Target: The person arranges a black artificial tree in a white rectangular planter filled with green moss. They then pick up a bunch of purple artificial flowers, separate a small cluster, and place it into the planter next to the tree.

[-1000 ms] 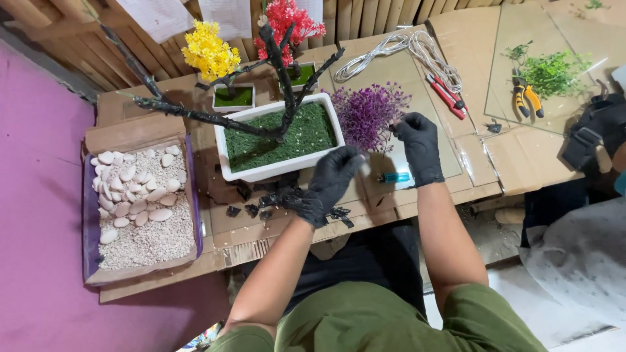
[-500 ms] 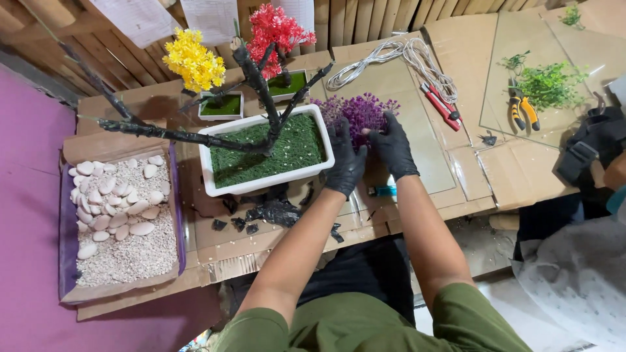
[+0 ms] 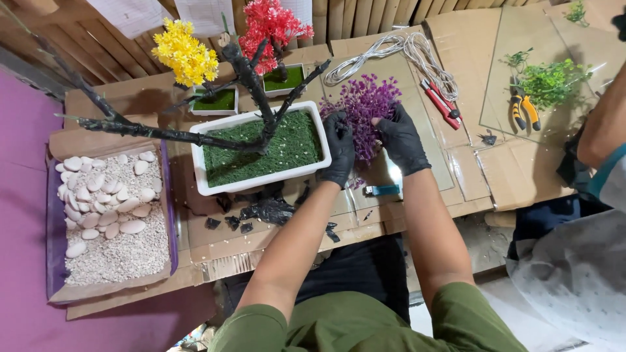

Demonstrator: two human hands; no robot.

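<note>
Left hand (image 3: 339, 151), in a black glove, grips the near-left edge of a bushy purple plastic foliage sprig (image 3: 365, 107); fingers closed on it. Right hand (image 3: 400, 138), also black-gloved, pinches the sprig's right side, thumb tucked into the leaves. Sprig sits between both hands, just right of the white rectangular planter with green moss-like fill (image 3: 261, 151), touching or nearly touching its right end; held from two sides, seemingly to steady the clump while the fingers work through it. A dark bare-branched artificial tree trunk (image 3: 251, 81) rises from the planter, one long limb running left over the cardboard-covered surface (image 3: 495, 176). Behind: small white pot with yellow blossoms (image 3: 186, 55), another with red blossoms (image 3: 272, 23). Left: purple tray lined with cardboard, holding white pebbles and pale gravel (image 3: 111, 221), kept beside the planter within reach. Black scraps (image 3: 267, 212) lie in front of the planter. Right side: coil of pale wire (image 3: 404, 52), red-handled cutter (image 3: 443, 101), orange-handled pliers (image 3: 525, 111), green plastic sprigs (image 3: 551, 81) on a glass sheet, tools well apart from the hands. Another person's arm (image 3: 603, 124) at the far right edge. Against the picture a second ago: both hands have moved up from the front edge near the scraps onto the purple sprig; half a second ago they were just arriving at it.
</note>
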